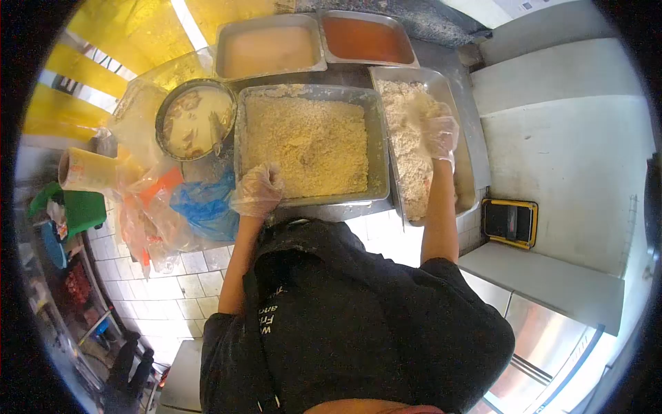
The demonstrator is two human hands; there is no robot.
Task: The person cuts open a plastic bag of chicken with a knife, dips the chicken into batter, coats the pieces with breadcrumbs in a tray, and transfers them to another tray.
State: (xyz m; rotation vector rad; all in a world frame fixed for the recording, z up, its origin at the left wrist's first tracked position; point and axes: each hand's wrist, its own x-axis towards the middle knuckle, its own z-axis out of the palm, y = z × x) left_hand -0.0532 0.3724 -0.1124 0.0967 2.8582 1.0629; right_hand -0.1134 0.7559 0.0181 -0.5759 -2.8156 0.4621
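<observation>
My left hand [261, 190], in a clear plastic glove, is curled at the near left corner of a metal tray [384, 148] of yellow crumbs [310, 138]. Whether its fingers grip the rim or something small is hidden. My right hand [440, 136], gloved the same way, is over a narrower metal tray [466, 172] on the right. Pale, clumpy flour [407, 152] fills much of that tray's left side. The right fingers are smeared by motion and point away from me into the flour, so what they hold does not show.
Behind stand a tray of pale orange powder [269, 50] and a tray of red-orange contents [365, 39]. Left of the crumbs is a round pan [160, 127] with creamy liquid and pieces in it. Blue plastic bags [207, 203] lie near the table's left edge. A white wall [565, 152] bounds the right.
</observation>
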